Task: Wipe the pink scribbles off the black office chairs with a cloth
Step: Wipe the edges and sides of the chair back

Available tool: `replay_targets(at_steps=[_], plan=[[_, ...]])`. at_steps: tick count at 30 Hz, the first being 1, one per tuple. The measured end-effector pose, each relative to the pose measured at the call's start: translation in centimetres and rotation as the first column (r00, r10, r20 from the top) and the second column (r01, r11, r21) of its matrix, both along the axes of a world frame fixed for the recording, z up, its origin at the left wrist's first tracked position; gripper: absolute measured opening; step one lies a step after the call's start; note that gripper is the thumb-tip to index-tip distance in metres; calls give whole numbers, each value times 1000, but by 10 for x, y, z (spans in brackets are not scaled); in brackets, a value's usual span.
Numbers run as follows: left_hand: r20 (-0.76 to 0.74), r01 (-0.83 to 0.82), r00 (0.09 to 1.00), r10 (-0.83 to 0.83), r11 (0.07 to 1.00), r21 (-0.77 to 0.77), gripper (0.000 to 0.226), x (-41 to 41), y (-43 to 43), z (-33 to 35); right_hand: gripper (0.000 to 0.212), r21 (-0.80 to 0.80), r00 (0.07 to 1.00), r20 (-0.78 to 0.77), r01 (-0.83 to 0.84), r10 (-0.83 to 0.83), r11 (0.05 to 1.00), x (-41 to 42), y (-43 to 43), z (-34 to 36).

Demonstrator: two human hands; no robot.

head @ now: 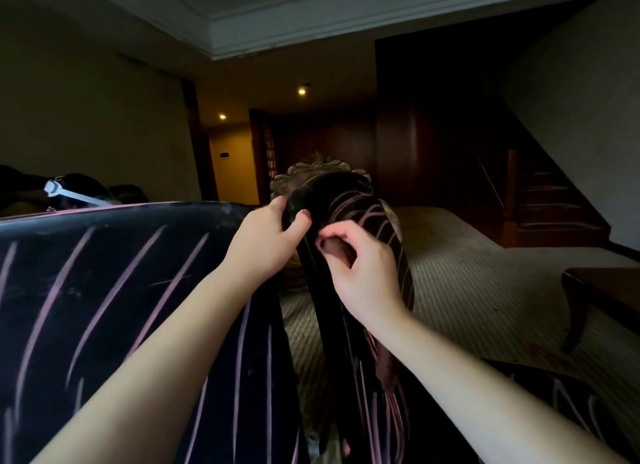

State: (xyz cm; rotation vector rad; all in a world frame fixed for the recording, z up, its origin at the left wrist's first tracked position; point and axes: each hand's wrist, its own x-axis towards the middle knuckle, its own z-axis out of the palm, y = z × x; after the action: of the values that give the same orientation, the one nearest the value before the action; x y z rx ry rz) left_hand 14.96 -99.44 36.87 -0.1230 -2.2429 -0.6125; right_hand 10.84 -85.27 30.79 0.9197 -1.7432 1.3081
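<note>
A wide black chair back streaked with pink scribbles fills the left. A second black chair back, seen edge-on in the middle, also carries pink lines. My left hand grips the top edge of this second chair, thumb on the near side. Just right of it, my right hand has its fingers curled and pinches a dark mauve cloth against the chair back. The cloth hangs down below my wrist and is partly hidden by the forearm.
The room is dim, with a striped carpet. An ornate carved chair top stands behind the second chair. A dark wooden table sits at the right, stairs behind it. A white object lies far left.
</note>
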Motion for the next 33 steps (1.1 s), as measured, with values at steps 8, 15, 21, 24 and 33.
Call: replay_targets(at_steps=[8, 15, 21, 24, 33], plan=[[19, 10, 1000, -10, 999, 30, 28, 7, 6, 1, 39, 344, 975, 210, -7, -69, 939, -26, 5, 18], [22, 21, 999, -23, 994, 106, 40, 7, 9, -3, 30, 80, 980, 195, 19, -34, 997, -44, 10, 14], [-51, -39, 998, 46, 990, 136, 17, 0, 14, -8, 21, 165, 998, 57, -13, 3, 986, -50, 12, 5], [-27, -108, 993, 113, 984, 143, 25, -7, 17, -8, 23, 180, 1000, -27, 4, 1, 984, -62, 21, 3], [-17, -155, 987, 162, 965, 213, 34, -24, 19, 1, 30, 113, 826, 426, 357, -370, 927, -174, 20, 67]])
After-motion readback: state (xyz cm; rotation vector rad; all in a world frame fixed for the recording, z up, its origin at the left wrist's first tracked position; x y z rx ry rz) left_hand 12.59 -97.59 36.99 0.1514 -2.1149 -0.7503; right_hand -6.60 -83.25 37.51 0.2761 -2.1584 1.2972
